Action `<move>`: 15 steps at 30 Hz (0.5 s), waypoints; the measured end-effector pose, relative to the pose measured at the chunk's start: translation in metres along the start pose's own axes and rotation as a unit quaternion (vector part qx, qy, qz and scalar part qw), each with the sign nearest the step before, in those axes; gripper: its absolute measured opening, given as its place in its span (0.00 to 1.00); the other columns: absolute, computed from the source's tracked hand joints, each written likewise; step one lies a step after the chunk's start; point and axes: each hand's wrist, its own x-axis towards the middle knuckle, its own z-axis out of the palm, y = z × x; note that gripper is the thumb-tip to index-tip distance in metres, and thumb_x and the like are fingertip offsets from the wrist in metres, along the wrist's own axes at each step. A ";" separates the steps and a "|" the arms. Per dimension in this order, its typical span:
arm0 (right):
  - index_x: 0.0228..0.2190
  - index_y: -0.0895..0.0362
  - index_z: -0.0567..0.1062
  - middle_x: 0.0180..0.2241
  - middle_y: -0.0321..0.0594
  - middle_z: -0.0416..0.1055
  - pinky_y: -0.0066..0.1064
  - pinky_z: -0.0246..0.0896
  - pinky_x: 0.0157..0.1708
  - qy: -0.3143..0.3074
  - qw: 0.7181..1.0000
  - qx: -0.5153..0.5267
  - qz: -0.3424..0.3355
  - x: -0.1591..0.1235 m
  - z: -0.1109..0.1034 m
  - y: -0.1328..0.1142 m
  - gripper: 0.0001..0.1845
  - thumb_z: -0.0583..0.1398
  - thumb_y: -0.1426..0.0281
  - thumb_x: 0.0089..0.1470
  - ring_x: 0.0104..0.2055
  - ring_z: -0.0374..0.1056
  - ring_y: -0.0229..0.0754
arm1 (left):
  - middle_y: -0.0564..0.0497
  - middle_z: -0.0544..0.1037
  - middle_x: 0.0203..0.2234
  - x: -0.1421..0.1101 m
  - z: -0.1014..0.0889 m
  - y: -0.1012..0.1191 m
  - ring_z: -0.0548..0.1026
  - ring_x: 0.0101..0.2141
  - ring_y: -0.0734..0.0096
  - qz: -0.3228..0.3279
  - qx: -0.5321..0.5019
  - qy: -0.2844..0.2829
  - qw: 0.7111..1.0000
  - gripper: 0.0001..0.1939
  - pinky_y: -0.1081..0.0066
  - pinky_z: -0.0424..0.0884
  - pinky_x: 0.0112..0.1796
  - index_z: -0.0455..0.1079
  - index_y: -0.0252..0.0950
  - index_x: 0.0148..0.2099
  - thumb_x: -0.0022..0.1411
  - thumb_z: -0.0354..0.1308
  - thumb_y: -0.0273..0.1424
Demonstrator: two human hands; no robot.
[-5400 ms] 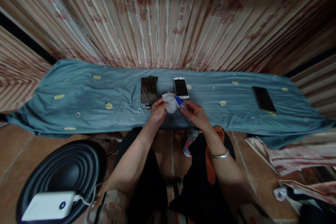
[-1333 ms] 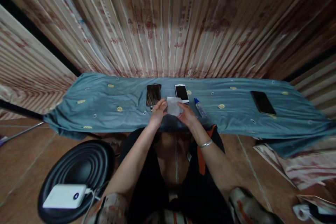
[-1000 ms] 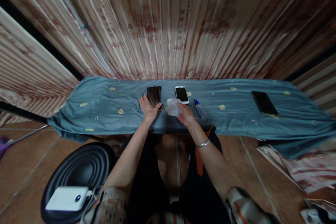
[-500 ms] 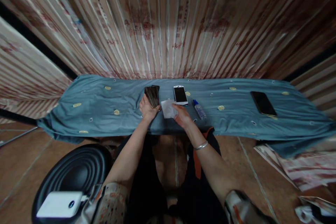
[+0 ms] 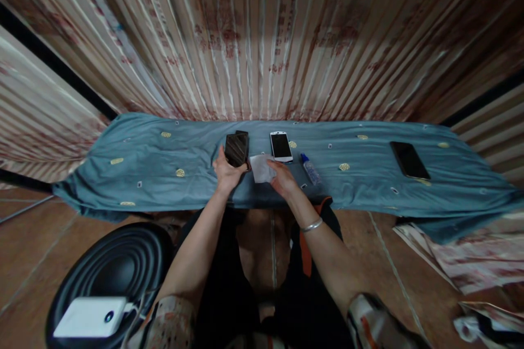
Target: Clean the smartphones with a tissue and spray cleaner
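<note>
My left hand (image 5: 226, 173) grips a dark phone (image 5: 236, 149) by its near end, thumb on the right edge and fingers on the left. Behind it, the corner of another dark, flat object (image 5: 243, 133) peeks out. Between the fingers of my right hand (image 5: 282, 176) is a white wipe (image 5: 261, 168), spread just right of the held phone and not over it. A white phone (image 5: 281, 146) with a black screen lies just beyond the wipe. Right of my right hand lies a small clear bottle (image 5: 312, 172) with a blue cap.
A blue-green cloth (image 5: 196, 191) covers the long, narrow table. Another black phone (image 5: 409, 160) lies toward its right end. Patterned curtains (image 5: 262, 38) hang behind. At lower left, a white power bank (image 5: 90, 317) rests on a black round stool (image 5: 143, 251).
My left hand has shifted slightly left, and its thumb and fingers are spread wider around the phone's near end. The right hand still holds the wipe, and the view has shifted a little.
</note>
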 end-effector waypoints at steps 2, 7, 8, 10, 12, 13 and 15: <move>0.27 0.56 0.78 0.26 0.38 0.80 0.36 0.76 0.43 0.009 1.000 0.002 -0.006 0.001 0.000 0.000 0.04 0.66 0.69 0.51 0.36 0.79 0.45 | 0.38 0.76 0.52 -0.009 0.000 0.000 0.69 0.58 0.44 0.026 -0.032 -0.007 0.999 0.55 0.51 0.64 0.59 0.57 0.29 0.68 0.38 0.73 0.31; 0.25 0.55 0.78 0.23 0.35 0.79 0.33 0.75 0.37 0.023 0.999 0.009 -0.029 0.002 0.000 -0.003 0.07 0.69 0.66 0.47 0.28 0.77 0.41 | 0.37 0.74 0.56 -0.037 0.006 0.003 0.69 0.58 0.45 0.073 -0.071 -0.053 0.993 0.53 0.52 0.64 0.60 0.58 0.31 0.67 0.38 0.72 0.31; 0.25 0.55 0.78 0.24 0.35 0.80 0.33 0.74 0.37 0.022 0.999 0.008 -0.036 0.002 -0.001 -0.004 0.09 0.70 0.65 0.46 0.28 0.77 0.41 | 0.36 0.73 0.56 -0.041 0.008 0.005 0.69 0.58 0.44 0.075 -0.069 -0.059 0.993 0.53 0.51 0.63 0.60 0.59 0.31 0.67 0.38 0.72 0.31; 0.26 0.56 0.78 0.24 0.34 0.80 0.32 0.73 0.36 0.017 0.998 -0.002 -0.054 0.002 -0.002 -0.004 0.12 0.73 0.64 0.41 0.28 0.76 0.41 | 0.35 0.72 0.58 -0.048 0.011 0.007 0.68 0.59 0.43 0.096 -0.078 -0.076 0.989 0.53 0.51 0.62 0.61 0.59 0.30 0.67 0.38 0.72 0.31; 0.25 0.56 0.78 0.24 0.33 0.79 0.30 0.71 0.34 0.020 0.997 -0.022 -0.074 0.003 -0.004 -0.005 0.14 0.74 0.64 0.37 0.28 0.75 0.39 | 0.35 0.71 0.59 -0.053 0.013 0.009 0.68 0.60 0.44 0.120 -0.098 -0.090 0.984 0.53 0.50 0.60 0.62 0.59 0.32 0.67 0.38 0.73 0.32; 0.25 0.56 0.78 0.23 0.32 0.78 0.29 0.70 0.33 0.024 0.996 -0.032 -0.082 0.003 -0.006 -0.006 0.14 0.74 0.64 0.36 0.27 0.75 0.38 | 0.36 0.71 0.60 -0.054 0.014 0.010 0.67 0.60 0.44 0.126 -0.112 -0.095 0.981 0.53 0.49 0.59 0.63 0.59 0.33 0.67 0.38 0.74 0.32; 0.23 0.56 0.77 0.22 0.32 0.77 0.28 0.68 0.31 0.034 0.994 -0.043 -0.092 0.002 -0.009 -0.008 0.15 0.74 0.64 0.36 0.25 0.73 0.37 | 0.36 0.70 0.61 -0.055 0.015 0.012 0.66 0.61 0.44 0.116 -0.149 -0.107 0.976 0.55 0.50 0.58 0.63 0.60 0.35 0.66 0.35 0.76 0.34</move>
